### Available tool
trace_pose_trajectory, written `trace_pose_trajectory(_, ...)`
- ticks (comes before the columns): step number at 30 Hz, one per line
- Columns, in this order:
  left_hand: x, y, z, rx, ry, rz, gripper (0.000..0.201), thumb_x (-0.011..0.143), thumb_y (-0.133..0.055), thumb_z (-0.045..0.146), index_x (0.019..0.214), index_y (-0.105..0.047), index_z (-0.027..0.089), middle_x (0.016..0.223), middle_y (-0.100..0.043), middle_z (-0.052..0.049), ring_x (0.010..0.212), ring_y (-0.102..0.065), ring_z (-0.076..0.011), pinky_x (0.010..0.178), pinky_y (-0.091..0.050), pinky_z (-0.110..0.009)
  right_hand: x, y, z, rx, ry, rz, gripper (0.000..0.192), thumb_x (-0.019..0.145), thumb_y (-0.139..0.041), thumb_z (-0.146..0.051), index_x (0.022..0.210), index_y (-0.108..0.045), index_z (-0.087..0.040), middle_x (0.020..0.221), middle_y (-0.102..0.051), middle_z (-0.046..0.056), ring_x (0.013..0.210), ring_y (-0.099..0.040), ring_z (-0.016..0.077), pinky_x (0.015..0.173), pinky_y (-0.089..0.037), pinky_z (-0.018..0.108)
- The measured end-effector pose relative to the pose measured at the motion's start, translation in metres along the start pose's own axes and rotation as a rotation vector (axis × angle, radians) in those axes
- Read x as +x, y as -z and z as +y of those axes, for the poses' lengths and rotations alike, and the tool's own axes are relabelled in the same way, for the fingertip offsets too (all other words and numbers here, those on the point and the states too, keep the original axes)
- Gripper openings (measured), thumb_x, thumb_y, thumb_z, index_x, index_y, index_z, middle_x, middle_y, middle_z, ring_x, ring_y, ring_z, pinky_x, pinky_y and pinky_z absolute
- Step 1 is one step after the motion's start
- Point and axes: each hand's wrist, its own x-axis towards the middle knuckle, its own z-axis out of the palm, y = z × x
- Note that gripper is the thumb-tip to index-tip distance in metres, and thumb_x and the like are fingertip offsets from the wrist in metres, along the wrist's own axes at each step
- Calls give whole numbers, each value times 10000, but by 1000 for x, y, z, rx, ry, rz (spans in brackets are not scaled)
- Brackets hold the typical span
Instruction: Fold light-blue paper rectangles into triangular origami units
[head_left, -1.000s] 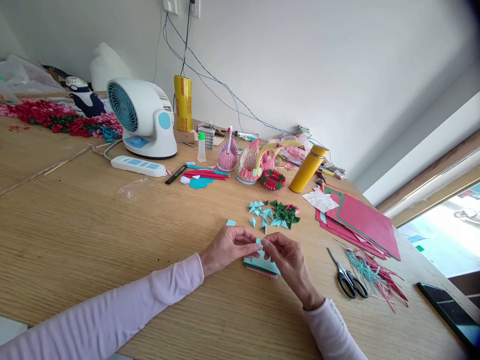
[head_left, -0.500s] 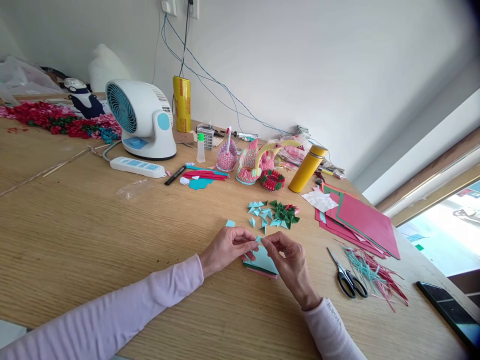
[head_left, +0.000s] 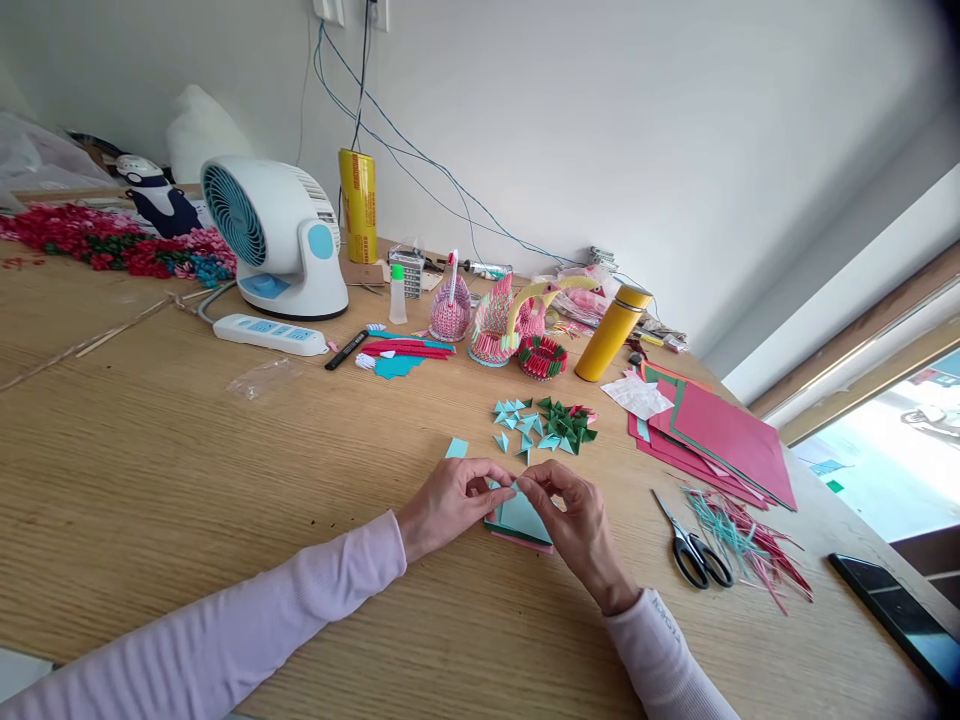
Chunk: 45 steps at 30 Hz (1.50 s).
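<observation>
My left hand [head_left: 454, 503] and my right hand [head_left: 576, 515] meet fingertip to fingertip, both closed in a pinch on a small light-blue paper slip, mostly hidden by the fingers. Just beneath them lies a stack of paper slips [head_left: 526, 518], light blue on top with green and pink edges below. A single light-blue slip [head_left: 457, 448] rests beyond my left hand. Farther out sit several folded light-blue paper triangles [head_left: 527, 424] beside a heap of dark green triangles [head_left: 571, 428], with a little red among them.
Scissors [head_left: 696, 555] and shredded paper strips [head_left: 750, 540] lie at right, near a phone [head_left: 896, 610]. Behind are red paper sheets [head_left: 735, 440], a yellow bottle [head_left: 611, 335], paper swans [head_left: 495, 325] and a red-green paper ring [head_left: 542, 357]. A fan [head_left: 274, 235] stands at left.
My fingertips have drawn closer together over the small blue slip, which shows less now. The whole view has shifted slightly; the things on the table lie as before.
</observation>
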Motion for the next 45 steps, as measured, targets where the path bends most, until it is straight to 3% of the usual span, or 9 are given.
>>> trace_pose_trajectory(8, -1, 2, 5, -24, 9, 5, 339, 800, -625, 455, 866, -694, 130, 586, -623, -12, 532, -560, -130, 530, -411, -218, 3, 8, -2, 35, 15, -36, 180, 865, -612, -330, 776, -698, -199, 737, -688, 27, 632, -590, 149, 576, -454, 254)
trace_pose_trajectory(17, 0, 1, 4, 29, 43, 14, 374, 797, -622, 460, 939, -686, 119, 589, -622, -19, 527, -566, -140, 512, -408, -224, 2, 9, -2, -81, 78, -56, 207, 911, -542, -304, 759, -624, -191, 695, -628, 24, 629, -568, 151, 616, -454, 268)
trace_pose_trajectory(24, -1, 2, 6, -1, 17, 20, 347, 815, -600, 451, 831, -677, 113, 593, -594, -10, 533, -543, -120, 525, -404, -214, 2, 14, -1, -90, 91, -129, 178, 917, -540, -282, 799, -642, -196, 753, -652, 39, 689, -600, 167, 650, -452, 272)
trace_pose_trajectory(31, -1, 2, 5, 89, -61, 52, 294, 805, -621, 414, 835, -679, 128, 630, -567, 14, 551, -456, -94, 512, -355, -197, 1, 10, 1, -162, 156, -163, 169, 904, -551, -208, 752, -621, -190, 687, -620, 11, 638, -568, 150, 671, -399, 279)
trace_pose_trajectory(37, -4, 2, 8, 178, -95, -38, 271, 856, -555, 365, 800, -682, 133, 651, -604, 9, 566, -445, -92, 528, -333, -200, 0, 15, -5, -81, 71, -342, 156, 881, -553, -187, 746, -633, -181, 689, -629, 4, 624, -560, 134, 616, -411, 246)
trace_pose_trajectory(39, -4, 5, 11, 222, -121, -4, 291, 890, -497, 379, 829, -667, 150, 671, -612, 13, 584, -469, -98, 550, -346, -203, 0, 18, -4, -46, 14, -414, 167, 871, -562, -215, 734, -648, -180, 659, -627, 1, 611, -557, 135, 594, -418, 239)
trace_pose_trajectory(41, -2, 11, 13, 255, -135, 144, 291, 904, -465, 400, 853, -631, 166, 688, -602, 19, 610, -495, -107, 563, -356, -208, 2, 20, 1, 7, -62, -357, 194, 867, -567, -275, 735, -667, -174, 670, -644, 13, 611, -561, 141, 594, -430, 245)
trace_pose_trajectory(43, 3, 20, 12, 328, -89, 371, 287, 915, -433, 408, 851, -579, 170, 707, -585, 17, 604, -493, -113, 576, -366, -222, 5, 22, 9, 73, -165, -127, 252, 873, -552, -352, 778, -688, -163, 716, -659, 34, 602, -552, 142, 583, -438, 253)
trace_pose_trajectory(45, 9, 29, 6, 431, -22, 504, 273, 924, -398, 408, 887, -541, 178, 759, -588, 7, 628, -511, -127, 595, -374, -242, 8, 23, 19, 114, -274, 148, 317, 875, -537, -425, 880, -700, -154, 725, -649, 39, 568, -521, 135, 544, -429, 253)
